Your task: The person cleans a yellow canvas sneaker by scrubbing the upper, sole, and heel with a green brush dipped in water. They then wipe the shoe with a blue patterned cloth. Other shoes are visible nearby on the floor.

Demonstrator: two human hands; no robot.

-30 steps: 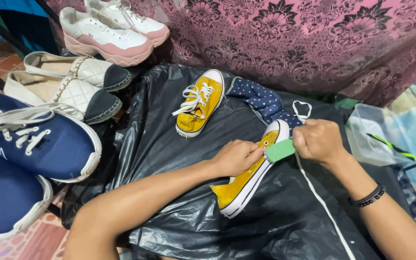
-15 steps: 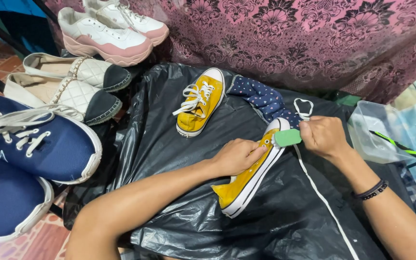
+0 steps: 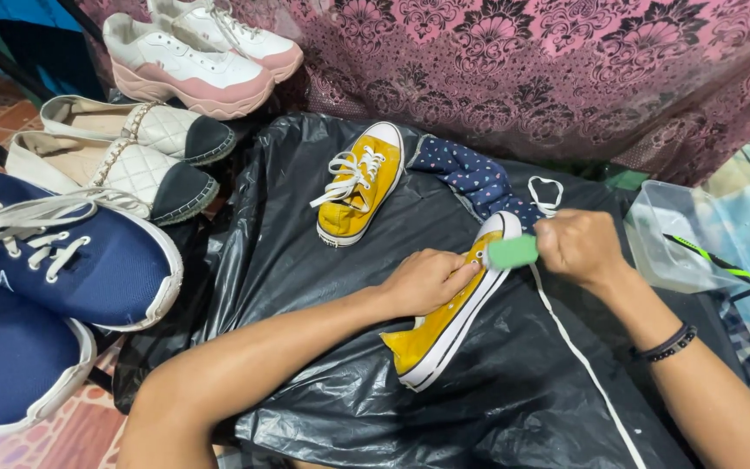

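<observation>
Holding yellow sneaker (image 3: 444, 326), left hand (image 3: 427, 280); right hand (image 3: 576, 246) grips green brush (image 3: 513, 251).

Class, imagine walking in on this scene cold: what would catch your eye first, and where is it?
Two bright yellow sneakers on a black plastic sheet: the laced sneaker lies at the centre top, and the unlaced sneaker is steadied by the left hand. The right hand presses a green brush against its toe. Big navy shoes fill the left edge.

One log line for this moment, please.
left hand: steadies yellow sneaker | right hand: holds green brush at toe | surface: black plastic sheet
</observation>
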